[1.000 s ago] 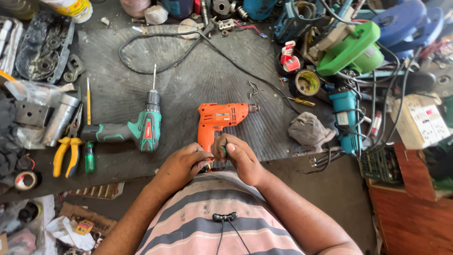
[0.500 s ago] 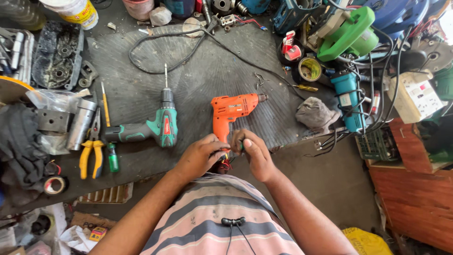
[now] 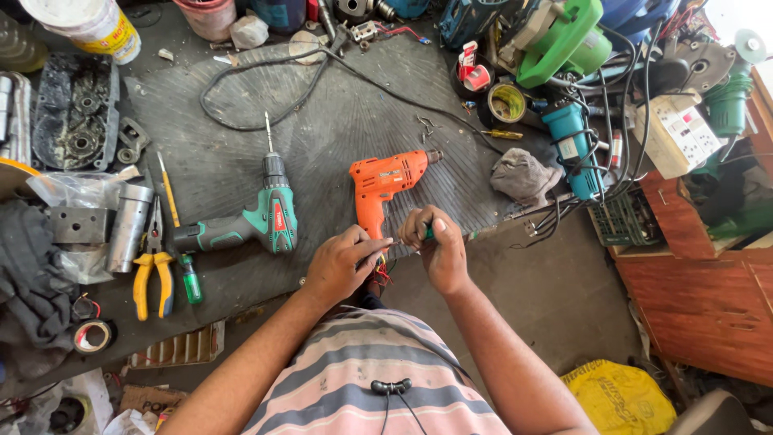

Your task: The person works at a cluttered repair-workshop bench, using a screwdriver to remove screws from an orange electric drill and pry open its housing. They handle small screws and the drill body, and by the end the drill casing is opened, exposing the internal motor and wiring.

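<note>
Pliers (image 3: 153, 270): yellow-handled, flat at the mat's left edge beside a small green screwdriver (image 3: 190, 279); near, but apart from both hands.
Green drill (image 3: 256, 224): on its side on the mat (image 3: 338, 137), bit pointing away, just left of the work; nothing touching it.
Orange drill (image 3: 385, 187): on its side mid-mat, chuck to the right, grip end turned toward the body, apparently to bring its base within reach; red wires (image 3: 380, 275) showing below the grip.
Left hand (image 3: 342, 264): curled, fingertips pinched at the foot of the orange grip, seemingly steadying it; exact item pinched too small to tell.
Right hand (image 3: 435, 246): closed in a fist round a green-handled tool (image 3: 428, 233), tip aimed at the left fingertips.
Rag (image 3: 523, 177): grey, crumpled at the mat's right edge, well apart from the hands.
Blue tool (image 3: 573, 145): right of the rag, wound with black cable.
</note>
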